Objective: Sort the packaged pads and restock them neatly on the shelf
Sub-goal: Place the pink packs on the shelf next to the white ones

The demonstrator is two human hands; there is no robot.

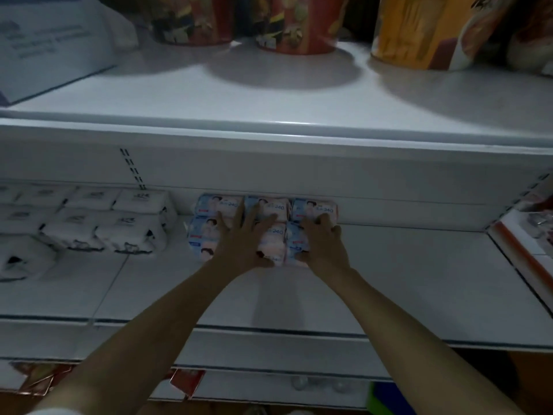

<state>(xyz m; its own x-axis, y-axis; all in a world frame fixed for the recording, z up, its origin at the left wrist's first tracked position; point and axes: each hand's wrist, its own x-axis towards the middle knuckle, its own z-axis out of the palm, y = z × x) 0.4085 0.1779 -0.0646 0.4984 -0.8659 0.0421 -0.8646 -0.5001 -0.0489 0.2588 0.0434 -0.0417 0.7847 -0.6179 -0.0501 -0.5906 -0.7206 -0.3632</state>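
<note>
Several pink-and-blue pad packs (209, 208) marked 240 lie in two rows against the back wall of the white middle shelf (404, 280). My left hand (244, 239) lies flat with spread, straight fingers over the front left and middle packs, its fingertips reaching the back row. My right hand (321, 239) rests on the front right pack (294, 248), fingers bent over its far edge and the thumb at its near side. The front row is largely hidden under both hands.
White pad packs (119, 227) are stacked to the left on the same shelf. Red and yellow tubs (296, 25) and a white box (51, 46) stand on the upper shelf. An adjoining shelf with an orange-edged rim (520, 250) lies right. Red packets (187, 381) show below.
</note>
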